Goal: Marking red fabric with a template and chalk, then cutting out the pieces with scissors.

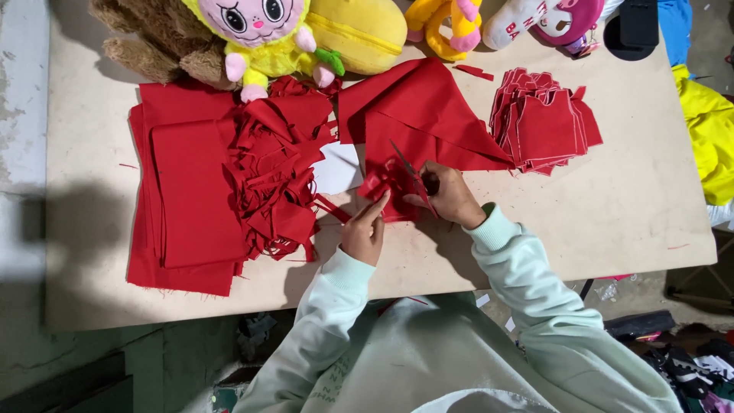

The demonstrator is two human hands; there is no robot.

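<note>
My right hand point(449, 194) grips a pair of scissors point(407, 167) with red handles, blades pointing up-left into a large folded piece of red fabric point(428, 115). My left hand point(364, 229) pinches the lower edge of that red fabric just left of the scissors. A small cut piece of red cloth point(378, 183) bunches between the two hands. Both sleeves are pale mint green.
A stack of flat red fabric point(191, 199) lies at the left with a heap of red scraps point(279, 168) on it. Cut red pieces point(544, 122) are piled at the right. Plush toys point(260, 34) line the table's far edge point(627, 199). Yellow cloth point(707, 130) hangs at the right.
</note>
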